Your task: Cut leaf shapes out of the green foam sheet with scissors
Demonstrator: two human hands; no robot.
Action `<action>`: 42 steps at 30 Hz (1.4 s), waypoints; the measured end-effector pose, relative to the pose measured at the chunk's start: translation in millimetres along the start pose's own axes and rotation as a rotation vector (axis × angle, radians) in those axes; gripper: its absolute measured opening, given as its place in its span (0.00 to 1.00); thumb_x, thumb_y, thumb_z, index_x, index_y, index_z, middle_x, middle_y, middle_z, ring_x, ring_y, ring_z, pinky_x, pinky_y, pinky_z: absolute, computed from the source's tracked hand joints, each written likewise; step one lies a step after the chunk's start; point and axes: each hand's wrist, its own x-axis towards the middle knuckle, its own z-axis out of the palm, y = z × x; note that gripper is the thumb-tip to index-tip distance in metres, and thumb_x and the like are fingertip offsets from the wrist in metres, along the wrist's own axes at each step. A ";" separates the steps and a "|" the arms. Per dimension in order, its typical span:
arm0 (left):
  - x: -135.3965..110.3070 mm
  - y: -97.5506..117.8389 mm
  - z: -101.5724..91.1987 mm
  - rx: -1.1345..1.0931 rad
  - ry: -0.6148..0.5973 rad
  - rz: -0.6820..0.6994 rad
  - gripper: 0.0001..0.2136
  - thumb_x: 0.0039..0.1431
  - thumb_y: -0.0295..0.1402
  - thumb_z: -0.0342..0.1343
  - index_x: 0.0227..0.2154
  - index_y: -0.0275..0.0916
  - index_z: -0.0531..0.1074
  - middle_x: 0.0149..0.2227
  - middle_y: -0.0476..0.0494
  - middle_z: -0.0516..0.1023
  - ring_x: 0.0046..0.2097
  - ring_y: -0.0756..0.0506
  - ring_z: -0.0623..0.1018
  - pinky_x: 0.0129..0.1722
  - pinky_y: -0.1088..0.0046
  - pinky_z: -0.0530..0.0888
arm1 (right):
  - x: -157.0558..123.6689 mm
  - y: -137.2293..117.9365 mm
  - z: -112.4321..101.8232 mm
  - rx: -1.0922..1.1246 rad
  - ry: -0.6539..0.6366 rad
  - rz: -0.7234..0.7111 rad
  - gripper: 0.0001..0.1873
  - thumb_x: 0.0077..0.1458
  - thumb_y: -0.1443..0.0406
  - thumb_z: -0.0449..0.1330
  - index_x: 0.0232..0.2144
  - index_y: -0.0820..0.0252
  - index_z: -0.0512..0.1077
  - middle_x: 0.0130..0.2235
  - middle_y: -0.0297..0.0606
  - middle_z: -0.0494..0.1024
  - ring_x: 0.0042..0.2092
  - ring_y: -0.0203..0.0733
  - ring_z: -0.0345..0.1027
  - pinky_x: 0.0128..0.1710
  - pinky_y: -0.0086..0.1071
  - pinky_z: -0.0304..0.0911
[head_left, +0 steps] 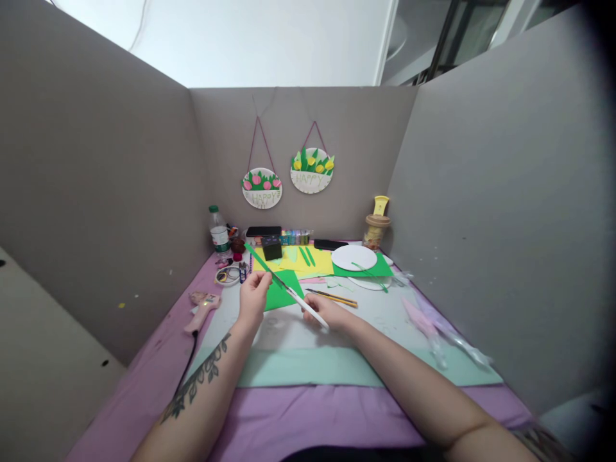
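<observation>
My left hand (253, 298) is closed in a pinch on the bright green paper sheet (282, 295) at its left edge; a long pointed strip runs off it toward the back left. My right hand (332, 314) is closed around a slim white-handled tool (308, 311), whose tip touches the sheet. Scissors or knife, can't tell. The sheet sits over the mint green mat (298, 369). A yellow pencil (337, 298) lies just beside the right hand, with a pink glue gun (202, 305) off to the left.
</observation>
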 end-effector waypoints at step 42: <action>-2.7 -0.9 3.2 0.032 -0.043 -0.005 0.10 0.49 0.38 0.56 0.21 0.38 0.65 0.19 0.55 0.60 0.22 0.53 0.58 0.23 0.76 0.56 | 0.3 -0.7 -2.2 -0.021 0.011 -0.004 0.08 0.39 0.66 0.60 0.26 0.60 0.64 0.23 0.27 0.66 0.22 0.29 0.56 0.20 0.22 0.50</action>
